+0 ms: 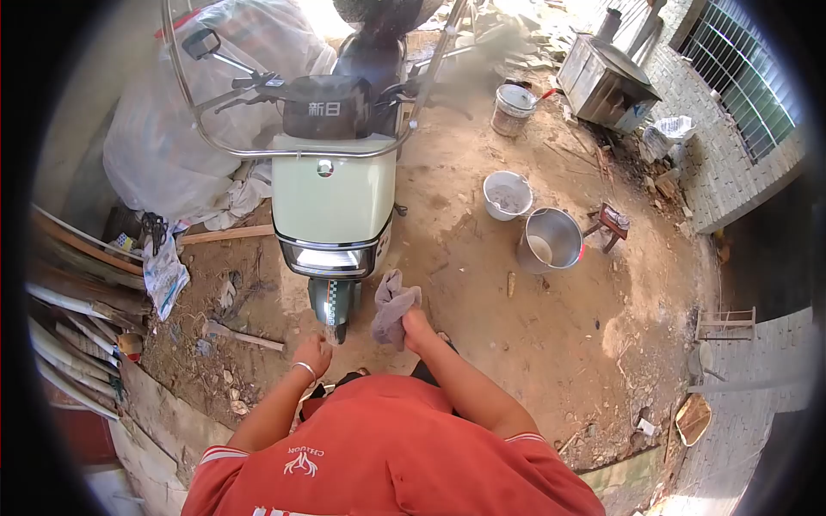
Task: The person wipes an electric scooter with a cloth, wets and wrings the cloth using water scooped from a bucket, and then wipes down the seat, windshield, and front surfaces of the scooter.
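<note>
My right hand [417, 328] grips a bunched grey cloth [394, 305], held up just right of the front wheel of a pale green electric scooter [331, 193]. With a bracelet at the wrist, my left hand [313, 353] is closed in a loose fist just left of the wheel's lower end, and no object shows in it. The scooter faces me, its headlight [327, 260] and front wheel [330, 303] nearest. A metal bar frame [284, 154] curves round its front and handlebars.
To the right stand a white bucket [508, 194], a metal bucket [551, 241] and a small wooden stool [613, 222]. Farther back are a lidded bucket [514, 108] and a metal box stove [607, 82]. Sheeted bulk [198, 120] and stacked poles [77, 344] line the left.
</note>
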The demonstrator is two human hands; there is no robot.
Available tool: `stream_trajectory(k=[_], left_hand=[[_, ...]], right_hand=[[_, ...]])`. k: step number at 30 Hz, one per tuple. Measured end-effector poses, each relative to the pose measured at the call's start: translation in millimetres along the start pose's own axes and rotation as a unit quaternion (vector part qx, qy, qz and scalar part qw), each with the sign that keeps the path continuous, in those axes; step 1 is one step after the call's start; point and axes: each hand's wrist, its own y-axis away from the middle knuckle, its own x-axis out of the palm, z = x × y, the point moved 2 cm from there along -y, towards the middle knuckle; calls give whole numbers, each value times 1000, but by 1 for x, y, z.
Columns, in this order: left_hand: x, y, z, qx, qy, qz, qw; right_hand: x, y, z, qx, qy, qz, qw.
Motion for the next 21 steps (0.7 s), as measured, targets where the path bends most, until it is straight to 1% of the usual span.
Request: stream_trajectory(k=[1,2,3,4,5,6,7,8,9,10,11,12,13,14,15,17,18,20,21], left_hand=[[15,6,11,-58,-3,77,995],[31,13,29,-82,-16,112,990],[44,23,43,-109,-32,149,982],[42,40,40,-155,-43,171,972],[36,55,34,-200,-53,189,960],[39,66,42,-215,-43,186,958],[40,82,51,-230,-36,186,954],[41,95,54,-231,-32,180,956],[39,108,57,-232,-28,172,957],[35,121,53,-248,-13,158,956],[33,131,47,-261,3,144,955],[37,142,50,-286,1,147,947],[40,149,52,-310,1,151,939],[37,153,41,-314,3,163,935],[48,165,55,-335,55,168,925],[58,173,53,-346,79,184,917],[65,176,54,-355,101,190,910],[78,177,55,-361,132,201,901],[81,174,52,-356,142,210,899]], right_hand=[[-15,-18,15,-35,24,-6,999],[-21,-30,34,-27,15,1,1000],[-22,-41,55,-54,33,-10,998],[-23,-57,73,-80,50,-21,995],[-23,-80,87,-92,48,-11,995],[-23,-104,98,-103,43,-3,994],[-22,-128,107,-138,34,23,990],[-27,-172,104,-188,82,21,979],[-19,-196,115,-215,72,32,973],[-16,-234,116,-276,182,5,944],[7,-224,149,-295,223,-4,929],[17,-266,142,-331,255,-29,908],[36,-276,153,-399,292,-58,867],[55,-272,169,-464,328,-87,818],[71,-265,182,-459,322,-86,824],[94,-256,207,-477,396,-157,769],[99,-264,208,-477,393,-157,771],[107,-273,209,-510,392,-198,740],[109,-276,210,-509,390,-199,741]])
